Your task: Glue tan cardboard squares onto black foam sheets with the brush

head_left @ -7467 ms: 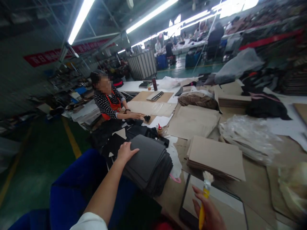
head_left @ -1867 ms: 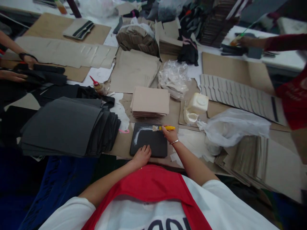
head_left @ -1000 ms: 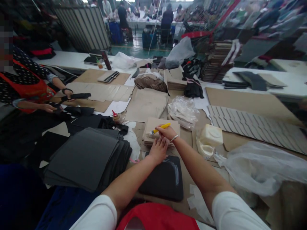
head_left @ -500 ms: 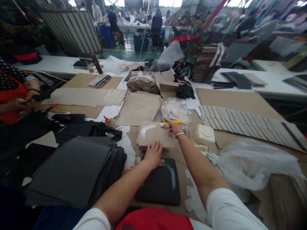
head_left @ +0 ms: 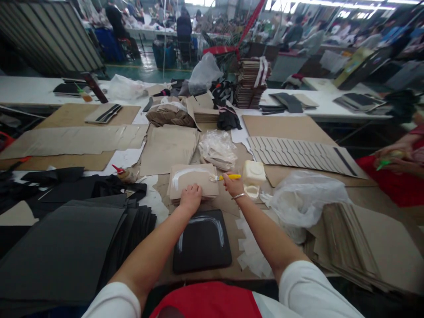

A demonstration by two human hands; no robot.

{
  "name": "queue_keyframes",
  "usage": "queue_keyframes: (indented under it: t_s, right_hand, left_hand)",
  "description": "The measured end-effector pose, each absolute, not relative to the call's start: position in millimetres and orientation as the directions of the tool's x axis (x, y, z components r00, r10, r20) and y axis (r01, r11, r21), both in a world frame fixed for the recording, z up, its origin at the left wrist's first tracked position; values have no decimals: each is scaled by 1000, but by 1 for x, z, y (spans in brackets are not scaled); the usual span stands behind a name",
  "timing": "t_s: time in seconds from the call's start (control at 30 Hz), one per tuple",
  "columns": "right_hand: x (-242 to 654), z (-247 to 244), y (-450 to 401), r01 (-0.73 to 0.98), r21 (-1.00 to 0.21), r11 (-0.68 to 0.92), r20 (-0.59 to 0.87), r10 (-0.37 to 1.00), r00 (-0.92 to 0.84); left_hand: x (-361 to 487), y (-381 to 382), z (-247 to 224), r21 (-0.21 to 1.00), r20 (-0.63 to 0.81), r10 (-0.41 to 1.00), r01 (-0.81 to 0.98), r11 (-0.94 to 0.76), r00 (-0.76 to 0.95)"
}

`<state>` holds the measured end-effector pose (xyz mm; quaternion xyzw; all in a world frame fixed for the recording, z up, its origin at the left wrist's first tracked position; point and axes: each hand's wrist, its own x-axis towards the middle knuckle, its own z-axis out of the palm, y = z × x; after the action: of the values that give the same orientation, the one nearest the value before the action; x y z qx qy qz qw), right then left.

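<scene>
My right hand (head_left: 232,184) grips a paintbrush (head_left: 234,176) by its yellow handle. Its pale bristles meet the right edge of the top sheet in a stack of beige boards (head_left: 206,184). A wet white band runs along that sheet's left and far edges. My left hand (head_left: 191,198) lies flat with fingers outstretched on the near part of the stack. Closer to me is a black rounded panel (head_left: 202,256) streaked with white along three sides. Right of the brush stands a cream plastic container (head_left: 254,171), with a white-rimmed opening nearest me.
Large black sheets (head_left: 62,247) are piled at left, near a red-tipped bottle (head_left: 124,173). At right are a clear plastic bag (head_left: 300,196), beige sheets (head_left: 344,243) and a row of striped strips (head_left: 298,154). Another person's hands (head_left: 395,157) hold a green-tipped bottle at far right.
My view has turned right. The brush has moved from the sheet's far side to its right edge, and the white band now reaches along the far edge. The left hand stays on the stack.
</scene>
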<state>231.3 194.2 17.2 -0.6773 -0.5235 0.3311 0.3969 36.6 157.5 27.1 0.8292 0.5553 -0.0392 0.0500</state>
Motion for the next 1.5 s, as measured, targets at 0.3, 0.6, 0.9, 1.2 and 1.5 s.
queue_keyframes:
  t_s: [0.3,0.6,0.9,1.2,1.5]
  right_hand:
    - [247,48,128,233,-964,-130,-38,930,365]
    - [238,29,110,247,-968,-49,15,968,251]
    - [187,31,120,383,-912,146,241,946,214]
    - [246,8,49,621,-783,31,298,895,332]
    - [247,-62,-21,805,-591,55,110,994,13]
  left_hand:
    - [21,189,43,117,-251,814,851,-512,524]
    - [4,167,80,187,2,944,927,-325,331]
    - [15,99,98,913,307,906,359,-194,-292]
    - [1,13,37,948,-286,946,-188,257,-149]
    - [-52,-29,-40,846,-431,881,251,470,-195]
